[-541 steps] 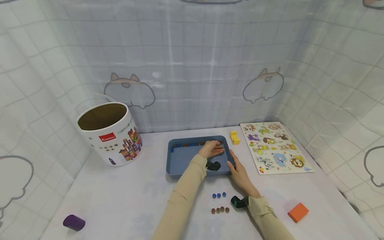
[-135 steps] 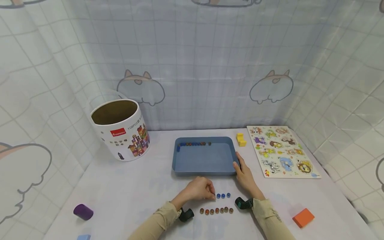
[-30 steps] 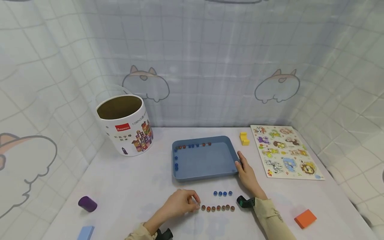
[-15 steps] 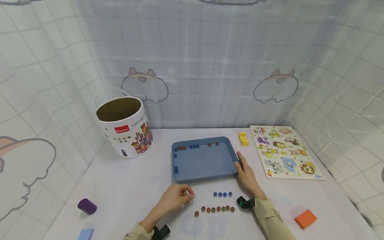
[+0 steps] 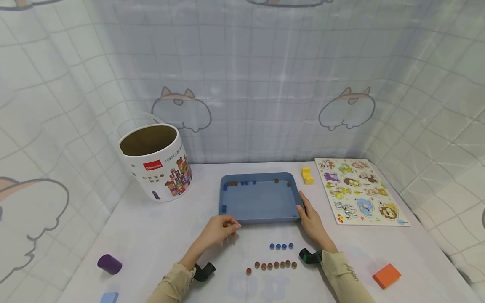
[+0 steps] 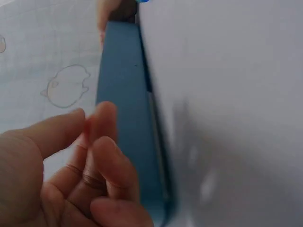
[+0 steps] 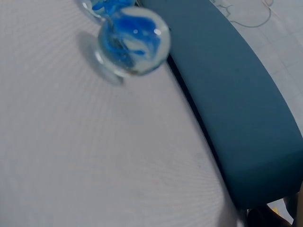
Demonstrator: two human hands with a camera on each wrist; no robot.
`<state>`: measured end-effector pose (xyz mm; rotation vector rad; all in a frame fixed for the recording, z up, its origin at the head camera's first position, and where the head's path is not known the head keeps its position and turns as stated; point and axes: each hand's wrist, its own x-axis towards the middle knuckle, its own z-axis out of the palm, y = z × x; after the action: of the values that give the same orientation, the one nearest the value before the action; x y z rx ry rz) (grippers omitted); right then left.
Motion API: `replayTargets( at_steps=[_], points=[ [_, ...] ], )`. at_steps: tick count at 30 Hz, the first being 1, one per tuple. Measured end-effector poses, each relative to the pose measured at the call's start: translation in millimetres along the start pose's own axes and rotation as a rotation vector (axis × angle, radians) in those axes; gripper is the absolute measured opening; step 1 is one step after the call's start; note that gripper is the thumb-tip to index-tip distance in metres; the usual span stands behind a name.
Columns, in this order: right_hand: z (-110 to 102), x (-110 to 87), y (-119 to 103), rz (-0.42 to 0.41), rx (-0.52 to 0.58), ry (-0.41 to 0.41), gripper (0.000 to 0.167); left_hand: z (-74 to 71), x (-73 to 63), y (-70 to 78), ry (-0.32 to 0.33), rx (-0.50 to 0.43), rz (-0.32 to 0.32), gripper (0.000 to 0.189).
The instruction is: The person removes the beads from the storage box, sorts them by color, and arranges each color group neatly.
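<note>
My left hand (image 5: 217, 232) is at the near left edge of the blue tray (image 5: 261, 204). In the left wrist view its fingers are loosely bent beside the tray wall (image 6: 124, 75), with no marble plainly visible between them. At the tray's right end my right hand (image 5: 312, 222) grips the rim, thumb on top; the right wrist view barely shows it. Several blue marbles (image 5: 246, 182) and brown marbles (image 5: 276, 181) lie along the tray's far and left walls. On the table are a row of blue marbles (image 5: 278, 246), a row of brown marbles (image 5: 276, 265) and a lone brown marble (image 5: 248, 271).
A large white bucket (image 5: 159, 168) stands back left. Beyond the tray's right end sit a yellow block (image 5: 307, 176) and an animal puzzle board (image 5: 358, 191). Nearer are a purple cylinder (image 5: 110, 264), a light blue block (image 5: 109, 297) and an orange block (image 5: 387, 276).
My left hand has let go of a brown marble left of the brown row and moved up to the tray. The tray has turned slightly, and marbles inside it have rolled.
</note>
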<state>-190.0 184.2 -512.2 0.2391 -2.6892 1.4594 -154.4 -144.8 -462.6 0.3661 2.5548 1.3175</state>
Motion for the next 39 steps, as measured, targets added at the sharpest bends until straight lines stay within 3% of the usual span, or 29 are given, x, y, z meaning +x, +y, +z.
replayTargets(
  at_steps=[5, 8, 10, 15, 19, 23, 28, 33, 39],
  points=[
    [1, -0.8, 1, 0.011, -0.013, -0.005, 0.059, -4.7, 18.8, 25.3, -0.062, 0.035, 0.021, 0.022],
    [1, -0.8, 2, 0.011, -0.007, 0.005, 0.059, -3.4, 46.4, 52.0, -0.098, 0.044, 0.026, 0.025],
    [1, -0.6, 2, 0.013, -0.001, 0.010, 0.058, 2.1, 72.8, 68.6, -0.132, 0.015, 0.011, 0.028],
    [1, -0.9, 2, 0.033, 0.020, 0.009, 0.058, 32.8, 137.9, 92.8, -0.241, -0.061, -0.100, 0.033],
    [3, -0.9, 2, 0.040, 0.029, 0.010, 0.058, 61.3, 166.3, 100.4, -0.207, -0.085, -0.235, 0.027],
    [3, -0.1, 2, 0.042, 0.021, 0.012, 0.056, 83.4, 177.0, 105.3, -0.150, -0.137, -0.317, 0.018],
    [3, -0.9, 2, 0.020, 0.007, 0.021, 0.055, 96.5, 176.6, 107.1, -0.139, -0.190, -0.325, 0.018],
    [2, -0.6, 2, 0.027, 0.007, 0.016, 0.057, 93.5, 176.5, 105.1, -0.177, -0.246, -0.315, 0.017],
    [2, -0.4, 1, 0.028, 0.011, 0.014, 0.058, 69.0, 174.2, 98.7, -0.204, -0.317, -0.290, 0.020]
  ],
)
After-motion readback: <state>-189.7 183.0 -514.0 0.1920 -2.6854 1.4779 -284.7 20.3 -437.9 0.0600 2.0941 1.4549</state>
